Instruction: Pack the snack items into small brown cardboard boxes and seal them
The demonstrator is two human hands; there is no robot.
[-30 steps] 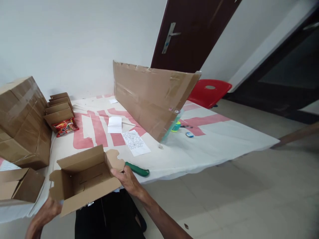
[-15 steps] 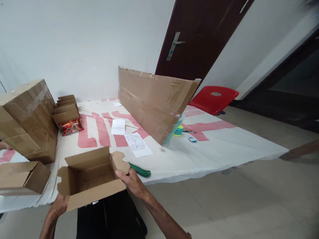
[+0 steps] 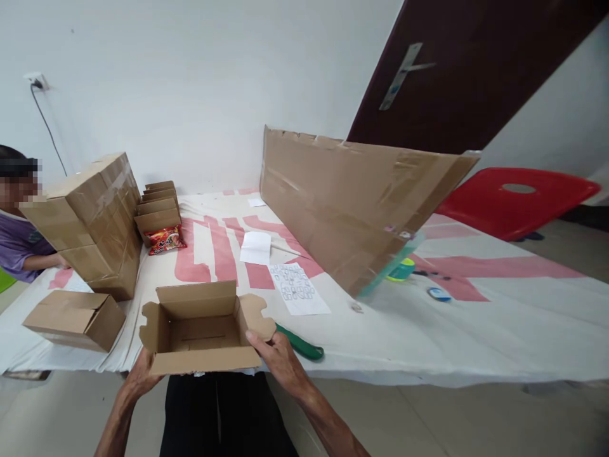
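An open cardboard box (image 3: 204, 363) with its flaps spread sits between my hands at the table's front edge, and nothing shows inside it. My left hand (image 3: 143, 374) grips its left front corner from below, fingers partly hidden behind the cardboard. At the right side, my right hand (image 3: 280, 357) pinches the end flap, thumb on its inner face. Just beyond that hand lies a green tool or handle (image 3: 302, 344), partly covered. A printed sheet (image 3: 299, 291) and a folded white paper (image 3: 255, 247) lie behind the box.
A closed carton (image 3: 71, 317) and a stack of large cartons (image 3: 99, 222) stand left, where another person (image 3: 23, 235) sits. A red snack packet (image 3: 165, 240) leans by folded cardboard pieces (image 3: 157, 212). A large cardboard panel (image 3: 352, 197) stands right; tape rolls (image 3: 438, 294) lie beyond it.
My view has turned left, so the scene shifts rightward and the other person comes into sight. The box now appears more level, still held by both hands.
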